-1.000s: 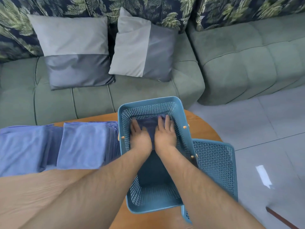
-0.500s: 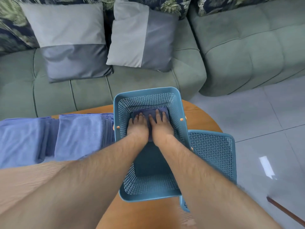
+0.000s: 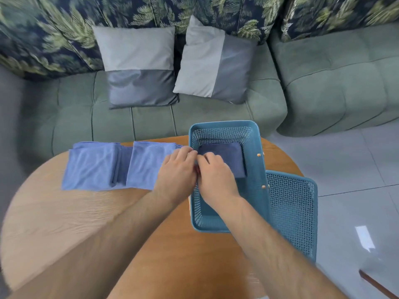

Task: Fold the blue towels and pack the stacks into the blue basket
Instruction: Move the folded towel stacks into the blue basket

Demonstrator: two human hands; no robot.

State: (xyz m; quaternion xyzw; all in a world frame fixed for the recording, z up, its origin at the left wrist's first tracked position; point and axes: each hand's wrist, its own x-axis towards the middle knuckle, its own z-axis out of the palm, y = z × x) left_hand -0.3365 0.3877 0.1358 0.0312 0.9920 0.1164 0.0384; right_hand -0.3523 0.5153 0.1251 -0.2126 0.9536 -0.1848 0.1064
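Observation:
A blue perforated basket (image 3: pixel 224 125) stands on the round wooden table (image 3: pixel 64 212). A folded dark blue towel stack (image 3: pixel 226 155) lies at the basket's far end. Two folded lighter blue towel stacks, one further left (image 3: pixel 90 167) and one nearer the basket (image 3: pixel 144 162), lie side by side on the table. My left hand (image 3: pixel 176 172) hovers over the basket's left rim and the edge of the nearer stack, fingers loosely bent, holding nothing. My right hand (image 3: pixel 216 175) is beside it above the basket's left half, fingers loosely curled and empty.
A second blue perforated basket piece (image 3: pixel 291 210) lies against the basket's right side and overhangs the table edge. A green sofa (image 3: pixel 216 113) with two grey cushions (image 3: pixel 140 67) stands right behind the table. Tiled floor (image 3: pixel 345 169) lies to the right.
Both hands have lifted off the dark towel stack in the basket and moved left toward the rim. The stack stays in the basket's far end. The camera view has shifted.

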